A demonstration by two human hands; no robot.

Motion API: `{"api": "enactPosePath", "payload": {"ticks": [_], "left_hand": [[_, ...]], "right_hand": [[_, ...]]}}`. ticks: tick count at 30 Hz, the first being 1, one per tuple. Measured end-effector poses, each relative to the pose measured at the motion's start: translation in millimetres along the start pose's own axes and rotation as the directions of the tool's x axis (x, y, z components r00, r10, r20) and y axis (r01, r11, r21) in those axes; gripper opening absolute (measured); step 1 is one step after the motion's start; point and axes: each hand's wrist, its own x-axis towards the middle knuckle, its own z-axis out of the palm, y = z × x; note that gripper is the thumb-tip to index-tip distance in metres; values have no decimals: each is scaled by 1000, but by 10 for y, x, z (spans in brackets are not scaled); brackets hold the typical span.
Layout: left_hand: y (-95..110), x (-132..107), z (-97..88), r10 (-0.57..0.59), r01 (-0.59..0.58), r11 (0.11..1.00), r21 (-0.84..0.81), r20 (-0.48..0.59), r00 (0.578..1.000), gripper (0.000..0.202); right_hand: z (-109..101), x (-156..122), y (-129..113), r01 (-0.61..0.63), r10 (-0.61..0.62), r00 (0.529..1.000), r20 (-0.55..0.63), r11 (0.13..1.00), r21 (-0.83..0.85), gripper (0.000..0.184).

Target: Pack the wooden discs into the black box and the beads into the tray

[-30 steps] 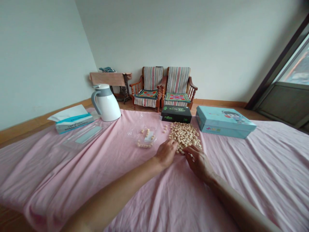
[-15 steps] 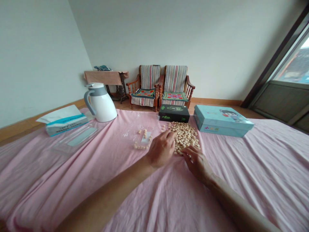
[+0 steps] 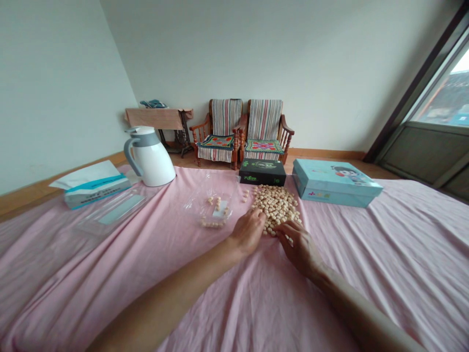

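Note:
A heap of small, pale, rounded nuts [image 3: 276, 203] lies on the pink cloth. At its near left edge is my left hand [image 3: 251, 229], its fingers curled in; what they hold, if anything, is hidden. My right hand [image 3: 299, 244] rests against the near right edge with fingers bent and tips together at the nuts; I cannot make out what is in them. Some nuts show beneath that hand. Left of the heap stands a clear plastic container [image 3: 191, 208] with several nuts inside, some in a row along its near side. A few loose nuts [image 3: 245, 196] lie between container and heap.
Behind the heap is a black box [image 3: 262, 178], with a light blue box [image 3: 331, 193] to its right. A white and grey jug [image 3: 156, 164], a tissue pack [image 3: 97, 188] and a clear plastic lid [image 3: 113, 210] are at the left. Two chairs [image 3: 227, 117] stand beyond the cloth.
My left hand has lowered slightly toward me at the heap's edge, uncovering some loose nuts behind it. The right hand stays nearly in place. The view has shifted a little.

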Motion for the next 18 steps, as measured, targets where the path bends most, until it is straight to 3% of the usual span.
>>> {"api": "enactPosePath", "payload": {"ticks": [4, 11, 15, 18], "left_hand": [[-30, 18, 149, -37, 36, 999, 8, 32, 999, 15], [-72, -4, 222, -29, 29, 999, -26, -14, 999, 18], [-43, -19, 132, -22, 19, 998, -55, -46, 999, 16], [-70, -14, -83, -20, 17, 1000, -16, -181, 983, 14]], "right_hand": [[-13, 16, 5, 3, -3, 1000, -10, 1000, 3, 19], [-8, 25, 29, 16, -16, 1000, -17, 1000, -8, 18], [4, 16, 41, 12, -12, 1000, -9, 1000, -16, 18], [5, 14, 39, 9, -9, 1000, -14, 1000, -16, 17]]}}
